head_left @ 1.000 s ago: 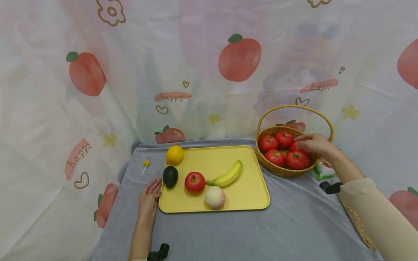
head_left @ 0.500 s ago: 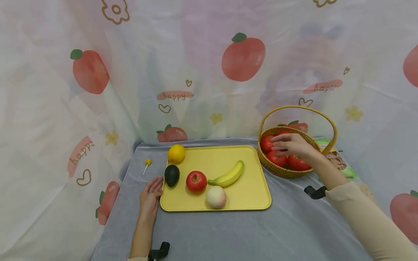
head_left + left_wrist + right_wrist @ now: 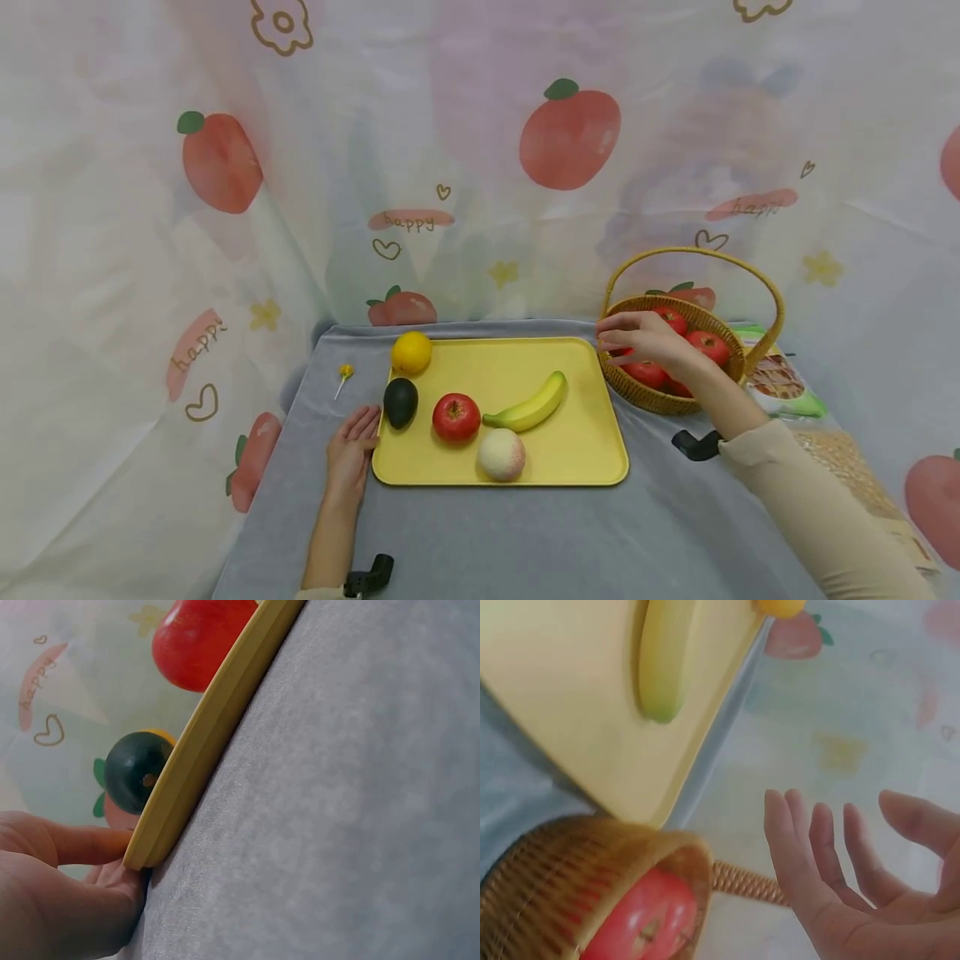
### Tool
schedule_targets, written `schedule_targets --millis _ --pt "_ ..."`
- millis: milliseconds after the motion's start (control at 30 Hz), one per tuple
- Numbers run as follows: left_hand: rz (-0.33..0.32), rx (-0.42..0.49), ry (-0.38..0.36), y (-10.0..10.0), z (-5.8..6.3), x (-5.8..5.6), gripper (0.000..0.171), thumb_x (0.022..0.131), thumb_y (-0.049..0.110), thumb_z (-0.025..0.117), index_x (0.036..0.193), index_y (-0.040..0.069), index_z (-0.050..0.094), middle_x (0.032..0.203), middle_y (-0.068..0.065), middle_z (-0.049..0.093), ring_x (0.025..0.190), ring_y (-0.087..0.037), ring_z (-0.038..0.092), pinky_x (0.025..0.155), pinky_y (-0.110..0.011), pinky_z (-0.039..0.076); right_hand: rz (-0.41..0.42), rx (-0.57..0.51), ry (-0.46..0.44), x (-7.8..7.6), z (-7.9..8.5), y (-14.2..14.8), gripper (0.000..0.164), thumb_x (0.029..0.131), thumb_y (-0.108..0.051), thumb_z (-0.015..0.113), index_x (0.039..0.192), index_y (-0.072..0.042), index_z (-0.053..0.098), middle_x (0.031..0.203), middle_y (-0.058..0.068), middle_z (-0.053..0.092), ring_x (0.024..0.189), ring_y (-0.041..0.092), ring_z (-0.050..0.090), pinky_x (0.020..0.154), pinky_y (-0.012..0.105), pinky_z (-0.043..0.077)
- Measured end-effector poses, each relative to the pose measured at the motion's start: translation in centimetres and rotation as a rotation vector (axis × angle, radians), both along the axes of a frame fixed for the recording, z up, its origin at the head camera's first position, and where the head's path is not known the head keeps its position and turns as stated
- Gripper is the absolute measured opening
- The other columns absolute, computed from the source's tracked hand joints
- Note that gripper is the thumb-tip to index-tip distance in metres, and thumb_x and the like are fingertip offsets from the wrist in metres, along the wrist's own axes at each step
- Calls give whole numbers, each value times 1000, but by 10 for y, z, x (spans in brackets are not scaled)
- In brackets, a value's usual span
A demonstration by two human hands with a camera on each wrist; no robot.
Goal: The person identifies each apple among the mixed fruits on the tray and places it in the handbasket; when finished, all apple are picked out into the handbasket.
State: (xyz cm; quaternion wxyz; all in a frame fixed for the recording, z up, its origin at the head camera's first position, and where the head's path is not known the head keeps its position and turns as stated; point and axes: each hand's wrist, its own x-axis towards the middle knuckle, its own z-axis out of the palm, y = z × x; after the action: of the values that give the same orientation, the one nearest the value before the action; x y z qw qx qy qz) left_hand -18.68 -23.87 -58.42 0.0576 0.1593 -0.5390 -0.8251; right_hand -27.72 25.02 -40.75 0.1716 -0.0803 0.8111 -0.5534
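Note:
My left hand (image 3: 351, 454) lies beside the left edge of the yellow tray (image 3: 577, 458), fingers fairly straight, a digit touching the rim, as the left wrist view shows. On the tray are a dark green avocado (image 3: 401, 403), a red apple (image 3: 456, 417), a banana (image 3: 529, 406), a pale peach (image 3: 501, 455) and a yellow round fruit (image 3: 412, 353) at the back left corner. Above the wicker basket (image 3: 660, 401) of red apples (image 3: 709, 347) hovers my right hand (image 3: 651, 340). Its fingers are spread and loosely bent, holding nothing in the right wrist view.
A yellow lollipop (image 3: 345, 374) lies left of the tray on the grey cloth (image 3: 540, 542). Right of the basket is a green-edged printed bag (image 3: 787, 387), with a tan grainy-looking packet (image 3: 847, 467) nearer me. A fruit-patterned curtain (image 3: 480, 167) hangs behind. The basket handle arches upward.
My right hand has moved left across the basket, from its right side to its left rim, uncovering apples and the bag. My left hand stays at the tray. The head view has shifted slightly.

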Motion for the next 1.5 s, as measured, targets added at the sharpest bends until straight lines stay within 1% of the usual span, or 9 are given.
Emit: schedule_targets --millis 100,200,333,467,633,867,1200,1400,1500 --pt "6 -4 -15 1 0 -1 69 91 -27 44 156 -6 35 157 -28 44 147 -36 44 118 -39 40 25 -5 -2 2 1 -8 45 107 -18 60 143 9 52 139 27 57 112 24 71 93 48 61" --pt "7 -5 -19 2 1 -2 68 92 -26 44 156 -6 35 156 -28 44 146 -35 44 118 -39 40 70 -22 -13 3 2 -17 46 107 -19 60 143 9 52 144 29 54 120 34 68 92 51 61" --pt "7 1 -17 3 0 -2 68 92 -26 45 156 -6 36 156 -28 45 145 -35 46 118 -39 40 137 -47 -45 2 0 -30 46 108 -21 59 144 8 53 147 29 52 130 43 60 94 55 59" --pt "-1 2 -14 4 0 -3 68 92 -26 44 156 -6 35 156 -27 45 145 -34 46 118 -39 40 174 -66 -69 1 -2 -42 44 108 -20 59 143 6 54 146 27 52 133 48 55 97 60 56" --pt "2 5 -15 3 1 -5 68 91 -27 44 156 -6 36 156 -27 46 145 -33 46 118 -38 40 197 -63 -73 -2 -5 -59 42 107 -20 60 142 4 55 144 26 54 132 48 56 98 60 56" --pt "2 9 -19 3 0 -5 69 90 -27 44 156 -7 35 156 -27 45 145 -33 46 119 -39 39 231 -91 -110 -2 -9 -82 41 107 -18 59 141 5 55 144 25 55 135 50 53 98 60 55" --pt "8 -1 -7 0 1 -5 69 90 -27 44 155 -7 36 155 -27 46 145 -33 46 118 -38 40 281 -80 -90 -3 -14 -112 40 106 -18 61 140 3 58 142 24 58 131 48 57 96 60 56" --pt "12 -13 -5 0 2 -4 68 90 -27 44 155 -7 37 155 -27 46 145 -34 46 118 -39 40 294 -52 -127 -3 -20 -133 38 104 -19 64 136 0 61 141 20 60 125 41 63 98 62 54" --pt "9 -22 -10 1 1 -1 69 90 -27 43 155 -7 37 155 -29 46 145 -35 45 118 -39 40 307 -38 -137 -4 -26 -141 37 104 -18 64 135 1 62 139 19 61 125 42 63 97 61 55"
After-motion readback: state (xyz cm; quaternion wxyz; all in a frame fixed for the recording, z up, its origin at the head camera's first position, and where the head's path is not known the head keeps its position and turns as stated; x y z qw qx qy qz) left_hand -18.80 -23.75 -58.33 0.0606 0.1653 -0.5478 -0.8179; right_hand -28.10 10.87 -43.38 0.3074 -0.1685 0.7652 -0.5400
